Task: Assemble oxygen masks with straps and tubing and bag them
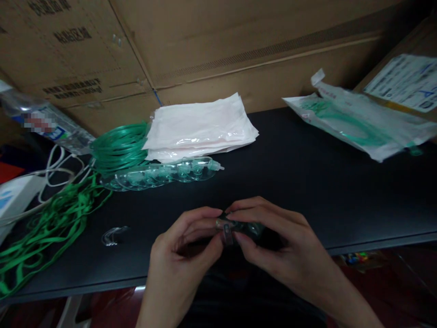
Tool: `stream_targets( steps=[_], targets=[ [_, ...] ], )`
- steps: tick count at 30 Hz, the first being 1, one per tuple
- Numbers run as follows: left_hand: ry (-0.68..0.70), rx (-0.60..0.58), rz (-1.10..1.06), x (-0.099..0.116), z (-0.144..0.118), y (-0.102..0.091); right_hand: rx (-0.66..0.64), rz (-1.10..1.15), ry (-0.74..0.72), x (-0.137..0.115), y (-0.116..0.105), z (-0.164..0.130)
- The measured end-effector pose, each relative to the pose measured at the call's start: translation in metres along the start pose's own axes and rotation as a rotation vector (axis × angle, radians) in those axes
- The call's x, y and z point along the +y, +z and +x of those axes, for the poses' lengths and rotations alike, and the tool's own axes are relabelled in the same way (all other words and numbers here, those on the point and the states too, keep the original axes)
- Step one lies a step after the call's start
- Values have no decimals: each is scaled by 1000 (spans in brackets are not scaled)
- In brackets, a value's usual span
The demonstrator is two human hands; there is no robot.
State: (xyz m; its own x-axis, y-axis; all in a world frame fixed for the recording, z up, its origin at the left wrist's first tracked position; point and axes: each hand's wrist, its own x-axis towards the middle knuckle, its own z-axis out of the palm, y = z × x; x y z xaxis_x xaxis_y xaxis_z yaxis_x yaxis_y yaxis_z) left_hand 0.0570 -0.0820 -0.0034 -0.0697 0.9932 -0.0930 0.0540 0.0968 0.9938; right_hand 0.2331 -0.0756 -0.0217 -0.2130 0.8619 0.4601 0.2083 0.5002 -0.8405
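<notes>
1. Both hands meet at about 6 o'clock in the view, over the near edge of the black worktop [307, 182].
2. The left hand [184, 246] and the right hand [273, 241] are closed around one small clear plastic mask piece [239, 228], pinched between their fingertips.
3. The piece is see-through with a green tint. It has a small clear clip on its front. Most of it is hidden by the fingers.
4. At 9 o'clock from the hands lies one small clear plastic clip [114, 235], alone on the worktop.
5. At 11 o'clock lies one row of clear masks [160, 174], nested into each other. I cannot count them for sure.
6. Just behind that row sits one coil of green tubing [119, 146].
7. Next to the coil, at 12 o'clock, is one stack of white plastic bags [201, 125].
8. At 9 o'clock, far to the side, is a heap of green straps [44, 232], too tangled to count.
9. At 10 o'clock lies one water bottle [44, 123] on its side, with white cables [56, 175] near it.
10. At 2 o'clock lies one packed bag with green tubing inside [358, 120].
11. Brown cardboard boxes [205, 41] stand behind the worktop.
</notes>
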Motion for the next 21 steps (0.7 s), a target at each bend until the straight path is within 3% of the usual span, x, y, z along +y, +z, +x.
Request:
stream_targets(
  steps=[5,8,13,16,21],
  targets=[
    [39,40,-62,0,-2,6,38,-27,-21,-3,0,1],
    [153,81,-62,-4,-1,6,67,-55,-10,-3,0,1],
    [349,-20,206,-9,3,-3,101,-108,-32,-1,1,-1],
    [344,-82,250,-10,5,-6,108,-122,-49,-1,1,-2],
    [290,-84,206,-10,3,-4,104,-154,-67,-1,4,-2]
  ],
)
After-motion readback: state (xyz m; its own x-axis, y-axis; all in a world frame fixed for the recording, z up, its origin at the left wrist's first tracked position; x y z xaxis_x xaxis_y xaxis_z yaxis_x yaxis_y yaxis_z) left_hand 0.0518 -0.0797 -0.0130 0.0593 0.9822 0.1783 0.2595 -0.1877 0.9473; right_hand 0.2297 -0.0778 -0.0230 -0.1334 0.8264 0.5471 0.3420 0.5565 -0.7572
